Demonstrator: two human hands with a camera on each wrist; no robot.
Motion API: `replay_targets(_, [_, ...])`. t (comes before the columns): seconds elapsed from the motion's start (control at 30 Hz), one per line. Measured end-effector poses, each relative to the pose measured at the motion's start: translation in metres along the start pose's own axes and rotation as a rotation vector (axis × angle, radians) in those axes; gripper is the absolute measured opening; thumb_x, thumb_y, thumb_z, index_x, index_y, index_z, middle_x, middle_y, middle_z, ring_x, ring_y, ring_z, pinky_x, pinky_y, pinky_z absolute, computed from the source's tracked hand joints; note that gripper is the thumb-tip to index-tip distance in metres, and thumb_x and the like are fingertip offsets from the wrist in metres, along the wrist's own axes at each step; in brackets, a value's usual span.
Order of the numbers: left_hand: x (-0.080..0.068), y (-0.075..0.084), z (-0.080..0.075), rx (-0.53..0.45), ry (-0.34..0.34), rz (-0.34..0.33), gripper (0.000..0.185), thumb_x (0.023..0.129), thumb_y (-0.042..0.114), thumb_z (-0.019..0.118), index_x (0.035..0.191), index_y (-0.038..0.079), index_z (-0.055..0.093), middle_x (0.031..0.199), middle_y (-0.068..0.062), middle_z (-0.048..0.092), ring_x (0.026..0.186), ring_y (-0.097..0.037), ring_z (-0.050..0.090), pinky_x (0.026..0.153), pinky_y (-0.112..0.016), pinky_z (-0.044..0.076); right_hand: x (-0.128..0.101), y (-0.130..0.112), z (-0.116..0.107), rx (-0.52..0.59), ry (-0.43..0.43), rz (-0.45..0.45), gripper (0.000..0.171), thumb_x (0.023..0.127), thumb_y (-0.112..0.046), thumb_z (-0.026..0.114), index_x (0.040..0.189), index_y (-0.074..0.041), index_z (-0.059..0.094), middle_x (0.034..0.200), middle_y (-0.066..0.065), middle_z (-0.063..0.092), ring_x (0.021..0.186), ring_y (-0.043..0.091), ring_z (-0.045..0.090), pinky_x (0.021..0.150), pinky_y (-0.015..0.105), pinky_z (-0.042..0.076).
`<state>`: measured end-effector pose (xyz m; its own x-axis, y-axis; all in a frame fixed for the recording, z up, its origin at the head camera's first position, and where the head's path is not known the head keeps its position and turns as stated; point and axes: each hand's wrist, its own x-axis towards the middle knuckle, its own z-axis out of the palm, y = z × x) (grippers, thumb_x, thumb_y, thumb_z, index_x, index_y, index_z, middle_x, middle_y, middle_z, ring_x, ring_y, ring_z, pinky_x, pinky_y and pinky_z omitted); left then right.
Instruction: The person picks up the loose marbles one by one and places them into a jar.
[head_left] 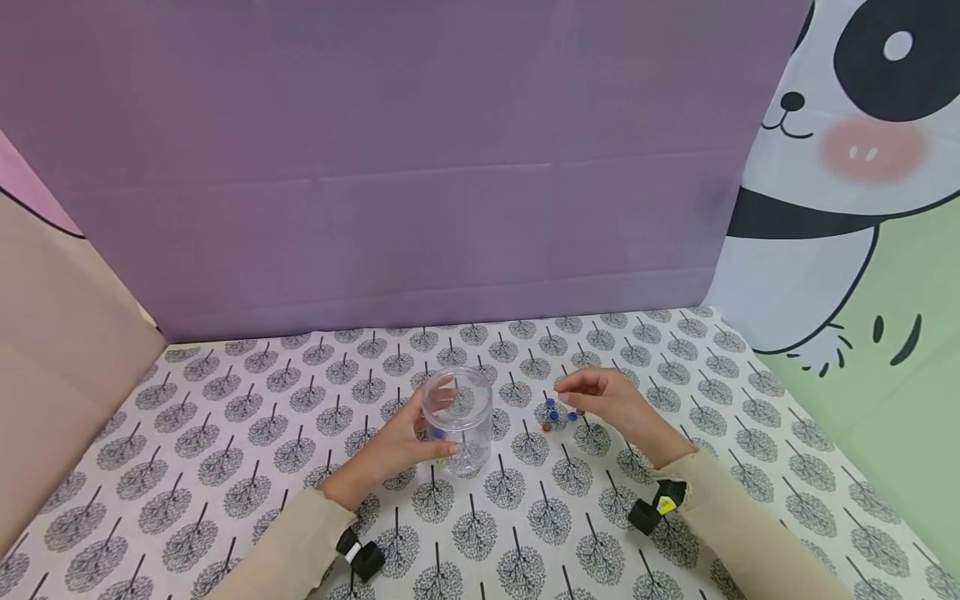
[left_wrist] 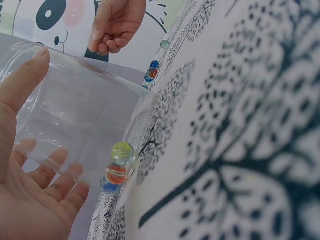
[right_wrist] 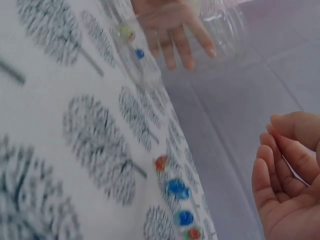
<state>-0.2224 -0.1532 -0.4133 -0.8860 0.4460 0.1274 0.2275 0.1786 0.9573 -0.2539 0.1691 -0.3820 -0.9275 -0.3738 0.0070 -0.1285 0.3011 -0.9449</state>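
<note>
Clear plastic jar (head_left: 457, 419) (few marbles (left_wrist: 119, 167) inside), gripped by left hand (head_left: 397, 446); right hand (head_left: 600, 398) loosely curled, empty.

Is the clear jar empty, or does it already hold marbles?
Not empty: the clear jar, upright, held by the left hand, has three marbles at its bottom.

Both arms in long beige sleeves, cuffs ending at the wrists. Left hand (head_left: 401, 446) and right hand (head_left: 611, 400) bare. Small black camera unit (head_left: 360, 554) strapped under the left wrist; black unit with yellow sticker (head_left: 657, 506), lower right, under the right wrist.
</note>
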Motion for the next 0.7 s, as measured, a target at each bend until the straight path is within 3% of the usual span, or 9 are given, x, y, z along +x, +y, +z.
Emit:
replay_targets(0.23, [-0.001,0.004,0.001,0.014,0.012,-0.013,0.094,0.075,0.008,0.077,0.149,0.026,0.022,0.149,-0.014,0.033,0.127,-0.045,0.039,0.104,-0.061,0.031,-0.004,0.01,-0.011,-0.001,0.025,-0.014,0.031,0.089,-0.013,0.063,0.113,0.006,0.061,0.113,0.024,0.061,0.093,0.033,0.061,0.088,0.037,0.051])
replay_targets(0.5, [-0.002,0.004,0.002,-0.002,0.011,-0.024,0.094,0.075,0.008,0.077,0.149,0.027,0.022,0.149,-0.012,0.033,0.127,-0.045,0.039,0.104,-0.062,0.029,-0.009,0.019,-0.017,-0.006,0.002,-0.016,0.03,0.089,-0.007,0.06,0.113,0.012,0.058,0.11,0.027,0.061,0.092,0.025,0.061,0.084,0.03,0.052])
replay_targets(0.7, [-0.001,0.002,0.001,0.007,0.014,-0.024,0.095,0.074,0.009,0.078,0.149,0.026,0.022,0.148,-0.011,0.034,0.128,-0.043,0.039,0.106,-0.061,0.029,-0.011,0.024,-0.02,-0.005,0.006,0.028,0.032,0.087,-0.009,0.063,0.113,0.01,0.059,0.11,0.023,0.063,0.09,0.02,0.062,0.081,0.026,0.053])
